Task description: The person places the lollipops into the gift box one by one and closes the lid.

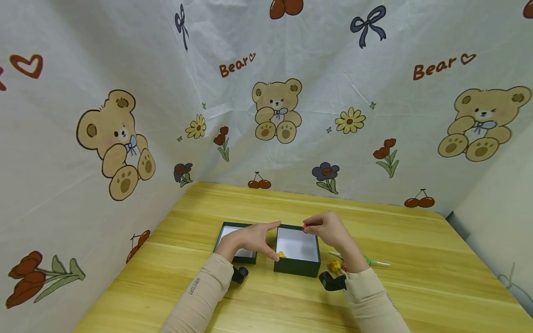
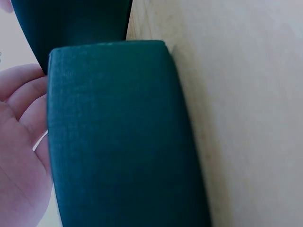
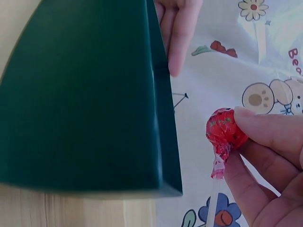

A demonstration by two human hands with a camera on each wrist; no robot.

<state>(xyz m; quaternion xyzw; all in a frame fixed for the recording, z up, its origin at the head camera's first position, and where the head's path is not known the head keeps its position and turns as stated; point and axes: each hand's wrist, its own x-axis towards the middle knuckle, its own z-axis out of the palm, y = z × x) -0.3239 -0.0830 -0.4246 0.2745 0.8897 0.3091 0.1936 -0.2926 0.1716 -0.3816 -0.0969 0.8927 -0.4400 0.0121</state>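
Note:
A red-wrapped lollipop [image 3: 222,127] with a white stick is pinched between the thumb and fingers of my right hand [image 1: 331,230], at the far right of an open dark green box [image 1: 297,267]. The box is white inside, and a yellow lollipop [image 1: 281,254] shows in its near left corner. My left hand [image 1: 252,238] spans the box's left side, thumb at the near corner and index finger at the far one, fingers extended. Beneath the left wrist lies a shallower dark green box part [image 1: 245,260], also white inside and partly hidden by the arm.
Right of the box, partly under the right forearm, lie a yellow lollipop [image 1: 335,265] and a green one [image 1: 368,260] with white sticks. A bear-print cloth [image 1: 316,152] hangs behind the wooden table [image 1: 266,305]. Black wrist mounts [image 1: 332,281] sit on both wrists.

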